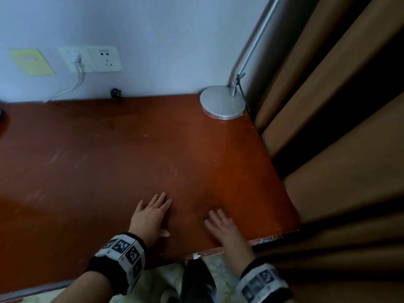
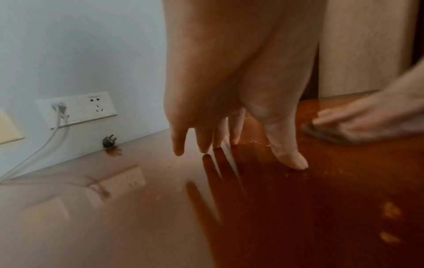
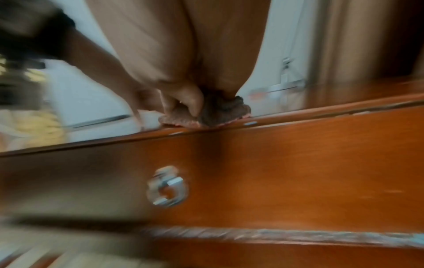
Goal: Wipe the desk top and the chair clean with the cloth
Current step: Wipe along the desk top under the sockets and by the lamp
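Note:
The red-brown desk top (image 1: 131,149) fills the head view. My left hand (image 1: 153,213) rests flat on it near the front edge, fingers straight and slightly spread, tips touching the wood (image 2: 286,159). To its right, my right hand (image 1: 220,224) is blurred and presses a dark brownish cloth (image 2: 325,135) against the desk by the front edge. In the right wrist view the cloth (image 3: 220,110) is bunched under the palm, with the thumb curled against it. The head view hides the cloth under the hand. No chair shows.
A round silver lamp base (image 1: 223,102) with its pole stands at the desk's back right corner. Brown curtains (image 1: 338,127) hang along the right edge. Wall sockets (image 1: 91,59) with a white cable and a loose black plug (image 1: 115,93) sit at the back. Below the front edge is a drawer handle (image 3: 167,186).

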Action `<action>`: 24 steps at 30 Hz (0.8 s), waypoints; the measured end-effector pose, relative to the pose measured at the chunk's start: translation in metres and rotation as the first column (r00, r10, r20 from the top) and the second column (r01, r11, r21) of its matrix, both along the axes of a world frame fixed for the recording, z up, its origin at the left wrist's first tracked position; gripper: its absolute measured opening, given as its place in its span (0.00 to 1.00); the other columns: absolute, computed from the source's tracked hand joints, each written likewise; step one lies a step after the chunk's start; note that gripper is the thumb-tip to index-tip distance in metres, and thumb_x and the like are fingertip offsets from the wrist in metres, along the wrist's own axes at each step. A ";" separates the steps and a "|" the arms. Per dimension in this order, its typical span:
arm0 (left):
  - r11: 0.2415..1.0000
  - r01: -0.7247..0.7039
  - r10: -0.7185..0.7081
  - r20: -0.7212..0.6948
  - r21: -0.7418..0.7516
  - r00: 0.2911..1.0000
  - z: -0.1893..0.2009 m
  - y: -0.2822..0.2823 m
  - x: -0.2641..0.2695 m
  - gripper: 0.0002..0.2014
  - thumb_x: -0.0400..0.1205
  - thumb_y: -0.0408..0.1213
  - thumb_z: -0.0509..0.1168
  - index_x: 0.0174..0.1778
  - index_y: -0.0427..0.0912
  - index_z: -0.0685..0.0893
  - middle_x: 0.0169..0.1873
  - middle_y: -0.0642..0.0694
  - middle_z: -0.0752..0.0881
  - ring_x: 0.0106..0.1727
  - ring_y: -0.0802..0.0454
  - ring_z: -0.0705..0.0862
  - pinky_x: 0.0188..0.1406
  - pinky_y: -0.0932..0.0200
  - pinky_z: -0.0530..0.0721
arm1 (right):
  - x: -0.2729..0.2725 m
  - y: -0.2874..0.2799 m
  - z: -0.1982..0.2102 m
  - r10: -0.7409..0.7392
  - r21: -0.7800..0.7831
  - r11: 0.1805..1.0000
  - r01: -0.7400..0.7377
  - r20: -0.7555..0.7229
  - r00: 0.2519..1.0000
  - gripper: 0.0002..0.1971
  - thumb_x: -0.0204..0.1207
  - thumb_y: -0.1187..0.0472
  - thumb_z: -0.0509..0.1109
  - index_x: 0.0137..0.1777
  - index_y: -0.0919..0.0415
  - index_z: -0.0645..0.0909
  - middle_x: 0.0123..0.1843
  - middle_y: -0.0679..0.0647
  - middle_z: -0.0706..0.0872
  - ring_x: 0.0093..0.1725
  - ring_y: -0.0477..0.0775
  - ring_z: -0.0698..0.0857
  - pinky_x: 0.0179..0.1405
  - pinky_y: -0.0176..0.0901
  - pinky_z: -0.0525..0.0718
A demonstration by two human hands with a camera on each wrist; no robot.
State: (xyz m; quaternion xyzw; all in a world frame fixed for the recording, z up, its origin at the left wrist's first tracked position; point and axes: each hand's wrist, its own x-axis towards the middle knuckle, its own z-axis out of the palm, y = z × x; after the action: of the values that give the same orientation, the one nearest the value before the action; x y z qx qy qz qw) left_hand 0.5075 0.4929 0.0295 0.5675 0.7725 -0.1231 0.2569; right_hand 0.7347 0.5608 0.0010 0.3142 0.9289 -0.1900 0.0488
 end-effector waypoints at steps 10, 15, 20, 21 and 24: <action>0.999 -0.042 0.041 0.012 0.032 0.999 -0.001 -0.019 -0.012 0.41 0.81 0.44 0.66 0.84 0.52 0.45 0.83 0.49 0.39 0.84 0.54 0.42 0.82 0.47 0.45 | -0.060 -0.059 -0.014 0.318 -0.146 0.937 -0.319 -0.027 0.948 0.40 0.58 0.65 0.71 0.75 0.62 0.69 0.81 0.59 0.47 0.79 0.69 0.43 0.72 0.70 0.61; 0.999 -0.023 0.024 0.040 -0.024 0.999 0.000 -0.029 -0.030 0.50 0.75 0.47 0.73 0.84 0.52 0.44 0.83 0.50 0.38 0.84 0.53 0.42 0.82 0.45 0.45 | -0.069 0.009 -0.003 0.231 -0.085 0.971 -0.224 0.082 0.969 0.41 0.74 0.74 0.61 0.83 0.53 0.49 0.82 0.50 0.35 0.78 0.54 0.29 0.80 0.54 0.33; 0.997 -0.073 0.074 0.069 -0.015 0.995 -0.002 -0.047 -0.035 0.53 0.75 0.50 0.72 0.84 0.51 0.39 0.82 0.50 0.34 0.83 0.54 0.39 0.82 0.47 0.43 | -0.097 0.041 0.012 -0.105 -0.082 0.990 0.118 0.157 0.982 0.45 0.72 0.81 0.55 0.83 0.47 0.44 0.83 0.47 0.34 0.82 0.59 0.34 0.80 0.58 0.42; 0.996 -0.090 0.091 0.071 -0.017 0.993 -0.002 -0.051 -0.035 0.53 0.75 0.51 0.72 0.84 0.50 0.38 0.82 0.50 0.34 0.83 0.55 0.39 0.81 0.48 0.43 | -0.106 0.029 0.015 -0.066 -0.075 0.994 0.078 0.151 0.986 0.44 0.72 0.79 0.57 0.83 0.49 0.44 0.83 0.50 0.34 0.82 0.60 0.33 0.80 0.58 0.40; 0.994 -0.104 0.106 0.062 -0.044 0.992 0.001 -0.060 -0.042 0.49 0.79 0.46 0.69 0.83 0.49 0.38 0.82 0.50 0.33 0.83 0.55 0.39 0.81 0.48 0.43 | -0.118 -0.028 0.008 0.309 -0.138 0.945 -0.296 0.079 0.948 0.38 0.75 0.72 0.61 0.83 0.57 0.49 0.84 0.57 0.38 0.81 0.62 0.34 0.79 0.62 0.38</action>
State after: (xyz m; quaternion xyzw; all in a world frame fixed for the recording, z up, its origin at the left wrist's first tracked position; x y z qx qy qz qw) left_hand 0.4658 0.4333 0.0303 0.5245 0.7899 -0.1066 0.2993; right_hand 0.6172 0.5331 0.0089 0.1733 0.9489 -0.2218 0.1430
